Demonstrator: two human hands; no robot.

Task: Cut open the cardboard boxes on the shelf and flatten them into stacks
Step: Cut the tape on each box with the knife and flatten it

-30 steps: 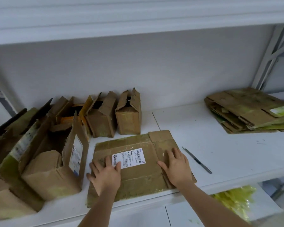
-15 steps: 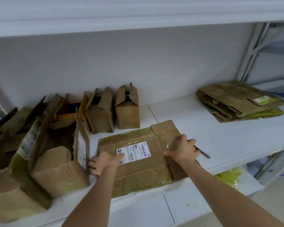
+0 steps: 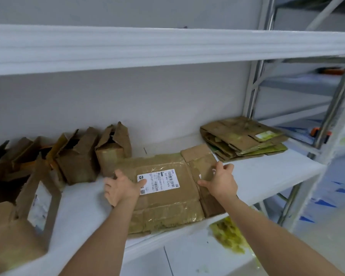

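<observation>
White metal shelving [image 3: 267,172] carries everything: unopened boxes [image 3: 78,156] crowd the back left, a stack of flattened ones [image 3: 241,136] sits to the right. Between them lies the flattened box [image 3: 167,198] I'm handling, label up. My left hand [image 3: 121,188] grips its left edge; my right hand [image 3: 221,181] clasps the folded flaps. It looks light and floppy, with slick tape, so I'd lift by both side edges.

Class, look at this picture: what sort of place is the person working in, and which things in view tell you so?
Probably a storeroom or warehouse packing area. The signs: white metal shelving on bare steel uprights, a stack of flattened brown cardboard boxes at the right, and a flattened brown box with a white shipping label under both hands.
</observation>
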